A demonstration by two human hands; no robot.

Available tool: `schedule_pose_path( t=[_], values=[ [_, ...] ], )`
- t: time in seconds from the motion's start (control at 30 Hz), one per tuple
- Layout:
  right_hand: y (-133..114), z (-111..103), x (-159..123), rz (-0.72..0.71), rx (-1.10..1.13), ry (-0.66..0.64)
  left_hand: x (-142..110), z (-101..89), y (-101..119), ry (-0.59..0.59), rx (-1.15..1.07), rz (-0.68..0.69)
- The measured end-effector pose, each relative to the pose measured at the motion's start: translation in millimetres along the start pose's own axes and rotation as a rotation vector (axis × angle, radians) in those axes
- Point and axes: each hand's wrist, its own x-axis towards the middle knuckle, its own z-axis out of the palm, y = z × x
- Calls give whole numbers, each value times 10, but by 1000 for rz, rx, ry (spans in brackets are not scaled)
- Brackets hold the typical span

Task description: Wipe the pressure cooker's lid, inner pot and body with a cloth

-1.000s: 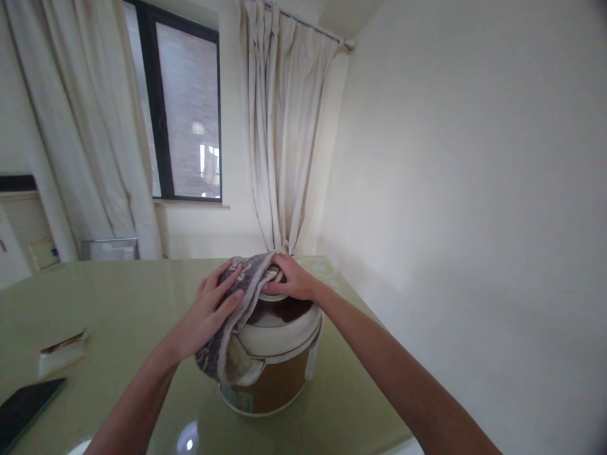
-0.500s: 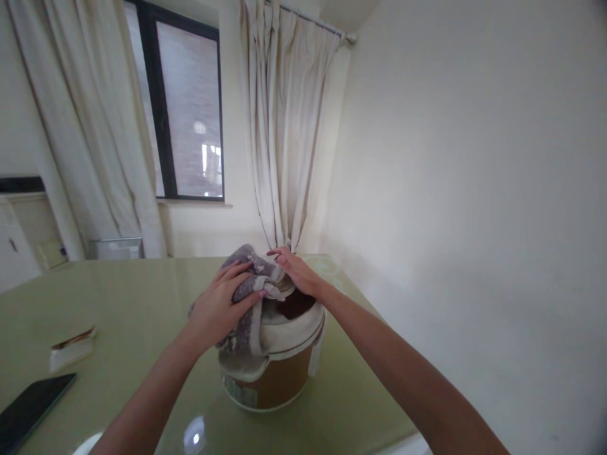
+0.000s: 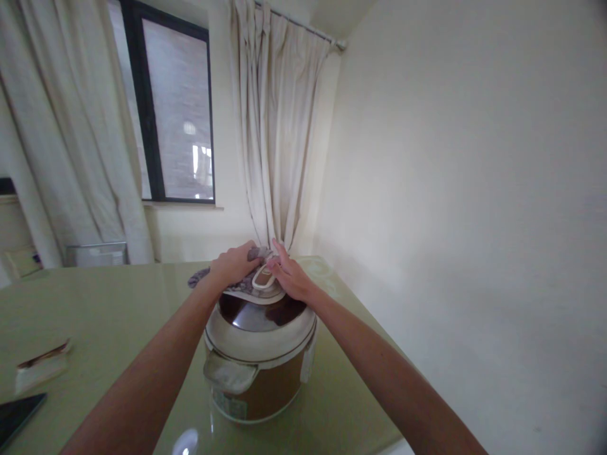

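A white and brown electric cooker [image 3: 265, 344] with a glossy dark lid top stands on the table in front of me. My left hand [image 3: 236, 262] is closed over a grey patterned cloth [image 3: 239, 281] and presses it onto the far left part of the lid. Some of the cloth hangs out past the hand on the left. My right hand [image 3: 290, 275] lies on the right side of the lid by the oval lid piece [image 3: 263, 277], fingers apart and thumb raised. A side handle [image 3: 231, 373] sticks out at the cooker's front left.
The green glossy table [image 3: 142, 303] spreads to the left, with a small packet [image 3: 42, 366] and a dark phone-like slab [image 3: 19, 414] on it. A white wall [image 3: 450, 189] runs close along the right side. Curtains [image 3: 279, 126] and a window stand behind.
My left hand has moved with the cloth from the cooker's front left to the far part of the lid, uncovering the rim and lid front. My right hand stays on the lid.
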Motion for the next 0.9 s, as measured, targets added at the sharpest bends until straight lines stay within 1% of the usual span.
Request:
schedule_pose_path(
  t=[0.07,0.13,0.2,0.3,0.37,0.43,0.5,0.57,0.67,0.77,0.83,0.9],
  values=[
    [1,4,-6,8,-10,14,-49,-13,-48,-29,-48,123],
    [12,13,-2,-1,-7,20,-169,-42,-195,-65,-156,270],
    [25,23,4,-17,15,22,-345,-74,-379,-101,-223,367],
    [29,31,10,-17,28,30,-627,-97,-584,-117,-143,426],
    [23,32,12,-9,10,28,-745,-89,-623,-86,-97,432],
    [14,30,13,-6,-8,18,-763,-76,-595,-44,-139,432],
    [5,26,12,-6,-19,12,-686,-71,-542,-19,-228,408],
    [-8,21,12,0,-24,9,-536,-75,-494,-28,-295,353],
    [-38,11,10,3,-34,-7,-221,-75,-416,-114,-279,253],
    [-76,-1,0,-3,-65,-17,137,-45,-286,-211,-228,184],
    [-96,-8,-14,-10,-81,-10,335,-20,-208,-244,-242,168],
    [-106,-10,-28,-19,-97,-1,450,-7,-192,-275,-294,177]
  ],
)
